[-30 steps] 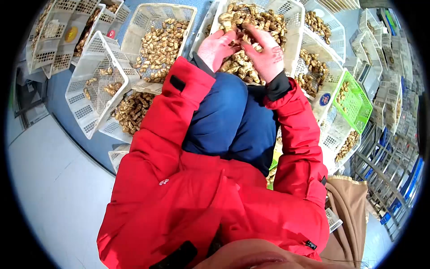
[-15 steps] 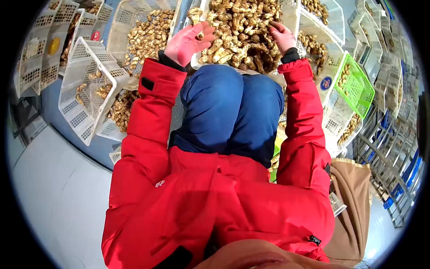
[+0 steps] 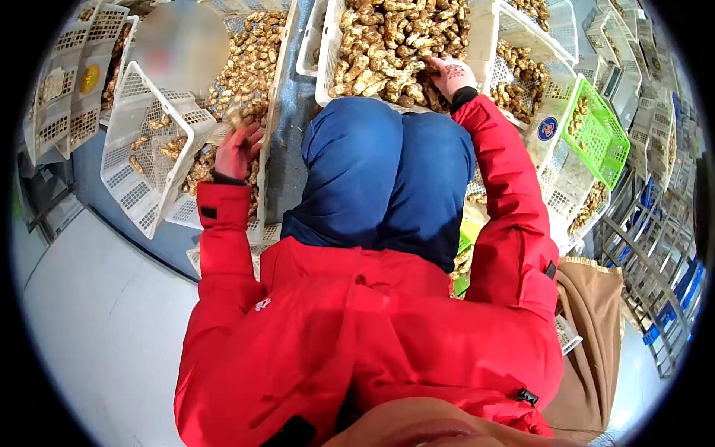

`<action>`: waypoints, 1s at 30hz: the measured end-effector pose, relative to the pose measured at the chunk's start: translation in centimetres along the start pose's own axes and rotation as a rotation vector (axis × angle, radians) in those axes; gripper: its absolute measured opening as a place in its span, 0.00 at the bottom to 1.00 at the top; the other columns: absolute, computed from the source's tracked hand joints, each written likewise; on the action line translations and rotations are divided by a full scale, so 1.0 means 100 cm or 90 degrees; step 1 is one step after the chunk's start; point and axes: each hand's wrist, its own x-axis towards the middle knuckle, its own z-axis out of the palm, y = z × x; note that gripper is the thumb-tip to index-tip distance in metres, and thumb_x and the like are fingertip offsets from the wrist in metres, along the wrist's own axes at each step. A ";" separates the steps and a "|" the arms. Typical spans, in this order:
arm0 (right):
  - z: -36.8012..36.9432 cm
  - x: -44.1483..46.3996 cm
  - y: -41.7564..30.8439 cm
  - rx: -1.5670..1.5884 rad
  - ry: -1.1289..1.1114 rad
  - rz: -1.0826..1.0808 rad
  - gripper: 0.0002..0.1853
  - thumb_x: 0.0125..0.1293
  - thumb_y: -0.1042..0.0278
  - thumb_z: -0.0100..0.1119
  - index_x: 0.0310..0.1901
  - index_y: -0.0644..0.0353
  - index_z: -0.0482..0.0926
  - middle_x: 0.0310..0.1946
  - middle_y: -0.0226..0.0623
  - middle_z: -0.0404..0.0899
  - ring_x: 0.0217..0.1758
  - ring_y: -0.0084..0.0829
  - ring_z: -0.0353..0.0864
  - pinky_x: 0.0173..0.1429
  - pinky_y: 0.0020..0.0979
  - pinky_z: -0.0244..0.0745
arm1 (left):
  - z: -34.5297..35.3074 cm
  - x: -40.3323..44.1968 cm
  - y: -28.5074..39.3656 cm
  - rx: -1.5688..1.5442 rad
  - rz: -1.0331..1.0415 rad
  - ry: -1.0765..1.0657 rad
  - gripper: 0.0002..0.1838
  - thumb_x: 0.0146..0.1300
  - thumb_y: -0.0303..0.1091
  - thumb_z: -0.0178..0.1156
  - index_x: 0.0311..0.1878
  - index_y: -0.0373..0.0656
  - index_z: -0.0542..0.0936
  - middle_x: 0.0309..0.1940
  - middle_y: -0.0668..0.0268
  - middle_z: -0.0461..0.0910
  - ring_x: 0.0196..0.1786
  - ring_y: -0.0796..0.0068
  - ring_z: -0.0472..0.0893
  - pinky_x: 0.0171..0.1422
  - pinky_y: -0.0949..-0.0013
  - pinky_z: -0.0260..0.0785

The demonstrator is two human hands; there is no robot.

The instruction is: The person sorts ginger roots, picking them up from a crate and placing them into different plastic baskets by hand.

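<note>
A large white crate (image 3: 484,33) in front of my knees holds a heap of brown and cream mushrooms (image 3: 402,45). My right hand (image 3: 453,76) reaches into the heap near its front right, fingertips down among the mushrooms; what they grip, if anything, is hidden. Off to the left, my left hand (image 3: 240,151) is raised over the left crate (image 3: 279,74) of mushrooms, its fingers curled upward. A blurred mushroom (image 3: 235,118) shows at its fingertips; whether it is held or released is unclear.
A tilted white basket (image 3: 138,175) with a few mushrooms stands at the left, beside stacked crates. On the right are more mushroom crates, a green basket (image 3: 599,134), a metal rack (image 3: 648,276) and a brown cloth (image 3: 588,328). A blurred round patch covers the upper left.
My left hand has swung left and down, away from the large crate to the left crate. My right hand has shifted slightly left and down into the heap.
</note>
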 end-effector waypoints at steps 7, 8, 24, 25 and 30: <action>-0.004 0.018 0.006 0.281 0.104 0.156 0.23 0.52 0.60 0.60 0.52 0.49 0.75 0.43 0.40 0.79 0.43 0.38 0.79 0.48 0.34 0.73 | -0.069 -0.034 -0.004 -0.049 0.071 0.176 0.28 0.64 0.45 0.51 0.61 0.36 0.63 0.61 0.52 0.63 0.60 0.59 0.68 0.61 0.60 0.62; -0.012 0.017 0.005 0.511 0.133 0.148 0.24 0.50 0.61 0.62 0.52 0.54 0.75 0.38 0.39 0.81 0.39 0.33 0.80 0.45 0.31 0.73 | -0.014 -0.031 0.017 -0.012 0.071 0.161 0.24 0.65 0.43 0.49 0.59 0.36 0.65 0.57 0.54 0.68 0.57 0.62 0.71 0.59 0.63 0.64; -0.138 0.001 -0.097 0.808 0.202 -0.052 0.17 0.58 0.69 0.58 0.51 0.61 0.75 0.44 0.35 0.79 0.47 0.25 0.76 0.52 0.23 0.68 | 0.212 0.001 0.081 0.004 0.137 -0.205 0.21 0.66 0.35 0.48 0.55 0.28 0.66 0.50 0.48 0.73 0.50 0.59 0.75 0.56 0.62 0.66; -0.111 0.012 -0.071 0.867 0.158 -0.006 0.16 0.59 0.69 0.57 0.50 0.61 0.76 0.44 0.35 0.79 0.46 0.23 0.76 0.51 0.22 0.68 | 0.206 -0.002 0.085 0.035 0.126 -0.159 0.21 0.66 0.36 0.47 0.55 0.27 0.65 0.50 0.46 0.73 0.51 0.58 0.76 0.54 0.63 0.68; -0.002 0.021 0.009 1.001 -0.210 0.305 0.13 0.61 0.70 0.56 0.47 0.63 0.76 0.34 0.31 0.78 0.31 0.21 0.74 0.34 0.23 0.71 | 0.151 -0.002 0.072 0.152 0.110 -0.087 0.21 0.65 0.38 0.51 0.54 0.31 0.68 0.46 0.54 0.77 0.48 0.65 0.78 0.50 0.67 0.70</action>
